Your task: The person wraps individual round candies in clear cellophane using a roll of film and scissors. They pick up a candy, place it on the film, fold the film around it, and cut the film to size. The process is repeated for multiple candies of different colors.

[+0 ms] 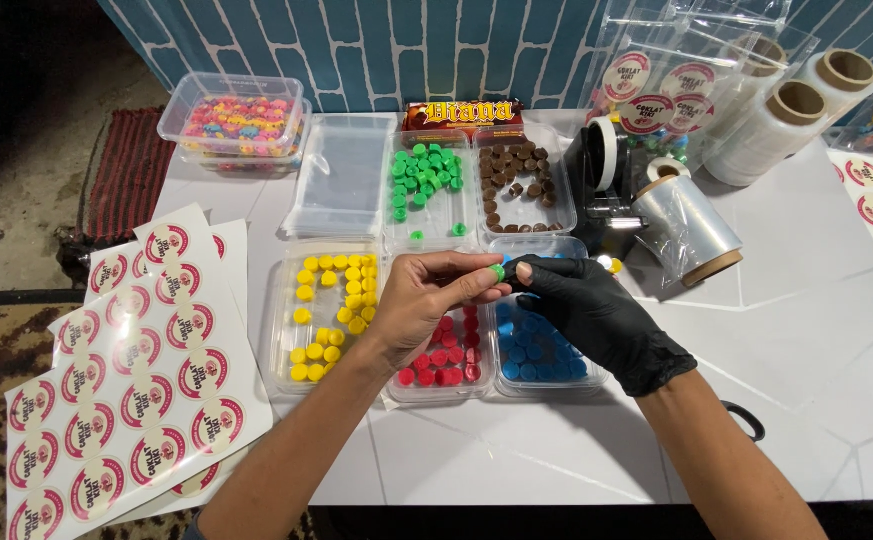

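A small green candy disc (497, 271) is pinched between the thumb and fingertips of the bare left hand (424, 300), and the black-gloved right hand (589, 313) meets it from the other side, its fingertips closed on or against the same piece; whether the glove also holds a clear wrapper there is hard to tell. Both hands hover above two clear trays, one of red discs (443, 352) and one of blue discs (536, 350), set side by side. Left of these sits a tray of yellow discs (331, 310). Behind them lie three more trays: an empty one (339, 175), one of green discs (424, 180) and one of brown chocolate pieces (516, 188). A lidded tub of mixed coloured candies (236, 125) stands at the far left. Three sheets of round red-and-white stickers (131, 390) overlap at the table's left edge. To the right are a black tape dispenser (596, 175) and three rolls of clear film (691, 230).
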